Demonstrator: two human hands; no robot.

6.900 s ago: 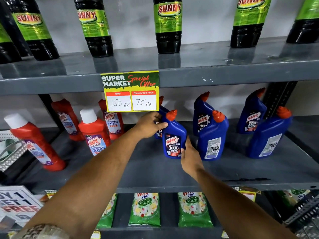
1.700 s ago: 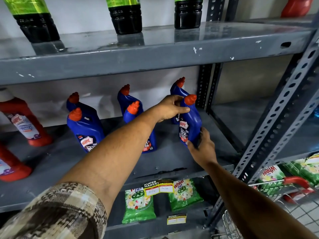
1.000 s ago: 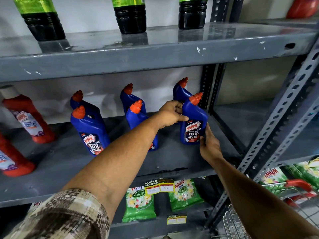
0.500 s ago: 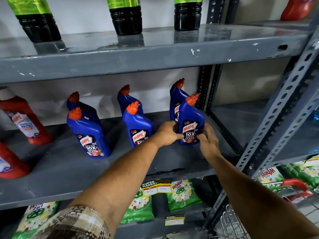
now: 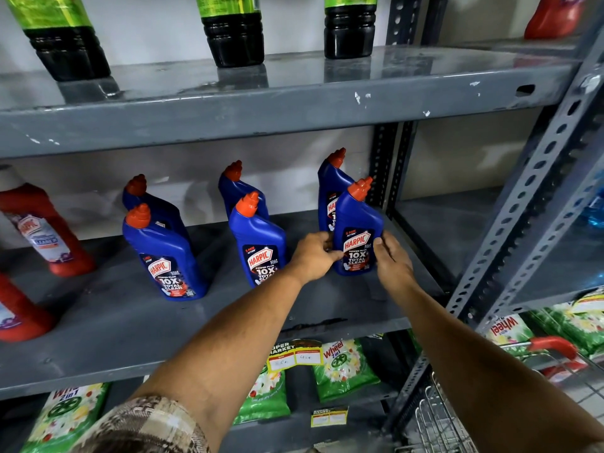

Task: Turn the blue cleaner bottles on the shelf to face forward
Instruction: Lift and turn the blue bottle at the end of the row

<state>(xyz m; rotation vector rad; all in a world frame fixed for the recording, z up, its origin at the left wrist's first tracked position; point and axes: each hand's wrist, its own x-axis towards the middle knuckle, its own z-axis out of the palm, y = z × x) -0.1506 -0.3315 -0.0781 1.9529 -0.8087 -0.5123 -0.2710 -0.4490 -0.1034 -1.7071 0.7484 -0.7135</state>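
Several blue cleaner bottles with orange caps stand on the grey middle shelf. The front right bottle stands upright with its label toward me. My left hand grips its left side and my right hand its right side, low on the body. The front middle bottle and the front left bottle also show their labels. Behind them stand three more blue bottles, partly hidden.
Red bottles stand at the shelf's left. Dark bottles with green labels line the upper shelf. Green detergent packs lie below. A slotted steel upright rises at the right, with a wire cart beneath.
Over the last seconds the front right bottle was turned until its label faced me and set down. Both hands slid lower along its sides and now hold it still.
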